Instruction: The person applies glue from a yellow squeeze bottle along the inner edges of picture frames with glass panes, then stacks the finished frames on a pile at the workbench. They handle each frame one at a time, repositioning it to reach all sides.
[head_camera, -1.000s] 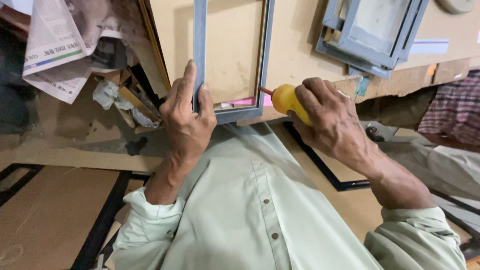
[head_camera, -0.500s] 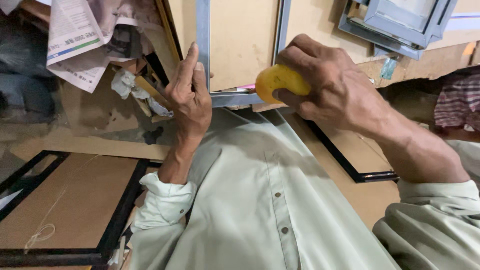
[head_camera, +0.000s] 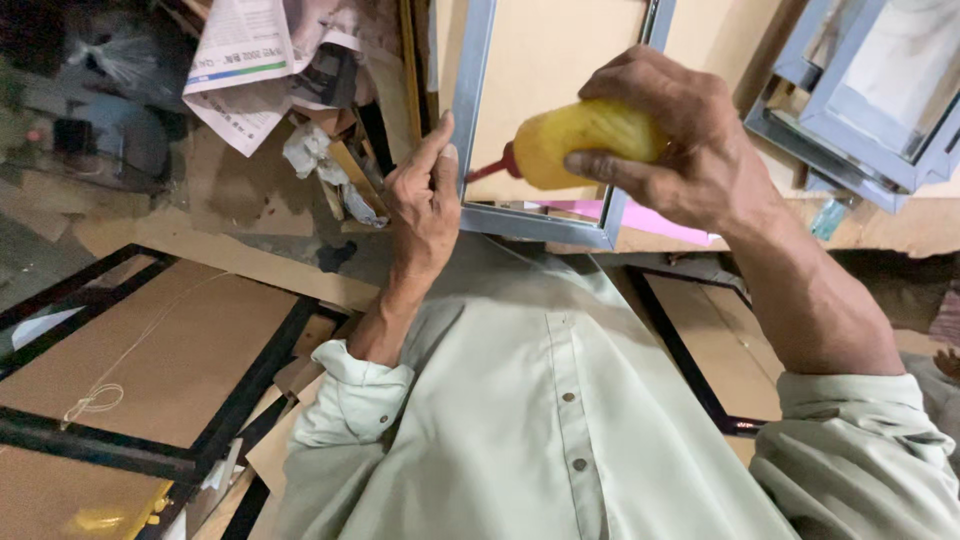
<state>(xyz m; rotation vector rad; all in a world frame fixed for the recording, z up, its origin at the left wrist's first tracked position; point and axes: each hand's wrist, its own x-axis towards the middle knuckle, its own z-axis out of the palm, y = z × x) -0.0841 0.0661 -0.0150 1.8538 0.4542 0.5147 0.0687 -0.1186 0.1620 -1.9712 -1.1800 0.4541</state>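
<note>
My right hand (head_camera: 680, 150) grips a yellow squeeze bottle (head_camera: 585, 140) with a red nozzle, held sideways so the tip points at the inner left edge of a grey frame (head_camera: 530, 225). A brown backing board (head_camera: 560, 80) fills that frame. My left hand (head_camera: 425, 200) rests against the frame's left side near its lower corner, fingers up along the edge. I wear a pale green shirt with rolled cuffs.
Black frames with brown boards (head_camera: 150, 370) lie at the lower left, another black frame (head_camera: 690, 360) at the right. More grey frames (head_camera: 860, 90) are stacked at the upper right. Newspaper (head_camera: 250, 60) and crumpled scraps sit at the upper left.
My right hand has lifted the bottle from beside the frame's bottom edge and turned it so the nozzle now points left at the frame's inner edge. The left hand stays on the frame.
</note>
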